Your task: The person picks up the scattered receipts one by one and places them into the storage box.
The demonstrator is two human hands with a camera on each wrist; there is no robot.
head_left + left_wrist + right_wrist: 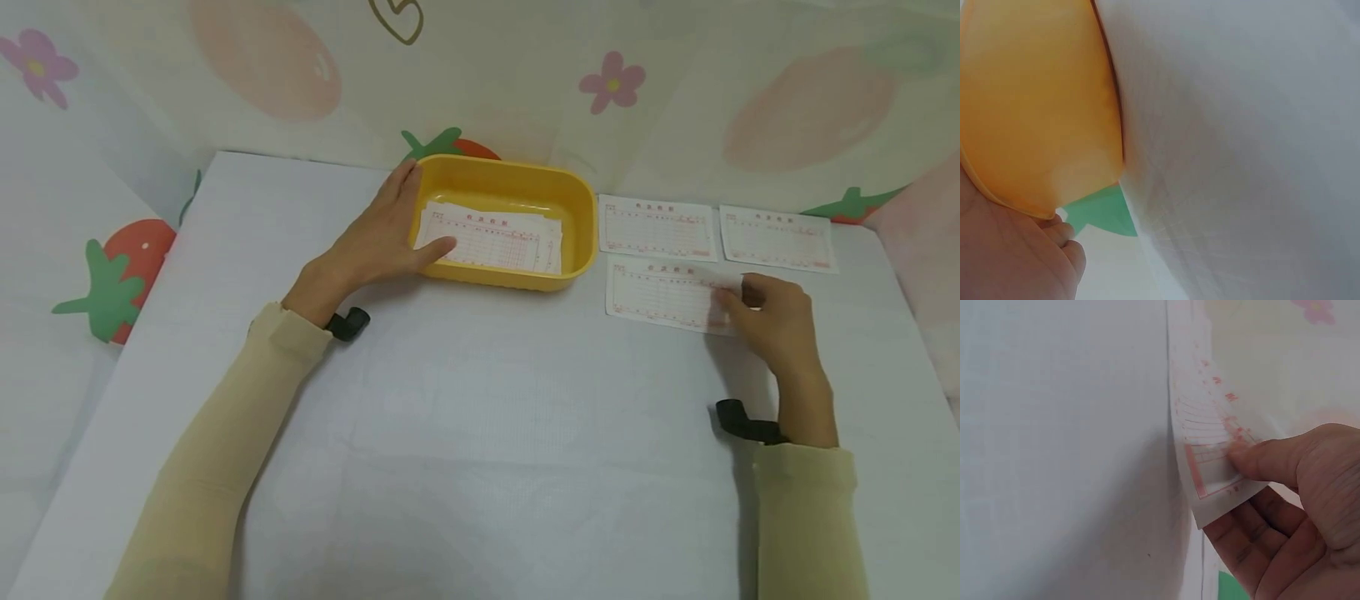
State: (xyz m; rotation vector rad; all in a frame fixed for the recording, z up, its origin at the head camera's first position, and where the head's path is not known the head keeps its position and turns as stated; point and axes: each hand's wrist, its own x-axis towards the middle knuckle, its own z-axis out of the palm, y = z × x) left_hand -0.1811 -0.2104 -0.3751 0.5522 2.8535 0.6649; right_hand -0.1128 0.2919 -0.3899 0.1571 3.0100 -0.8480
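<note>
A yellow plastic basket (pixel 581 237) stands at the back of the table with a stack of printed paper slips (pixel 491 242) inside. My left hand (pixel 375 233) grips its left end, thumb over the front rim and fingers along the outer side. In the left wrist view, the hand (pixel 1019 250) lies against the basket (pixel 1041 106). To the right, my right hand (pixel 780 321) pinches the right end of a red-printed paper slip (pixel 660 292). The right wrist view shows the thumb on top of the slip (pixel 1210 462), its held corner raised, and the fingers beneath.
Two more printed slips, one (pixel 656 229) beside the basket and another (pixel 778 240) farther right, lie flat along the table's back edge. A white cover spreads over the table (pixel 510 433). Behind it hangs a cloth (pixel 525 83) patterned with strawberries and flowers.
</note>
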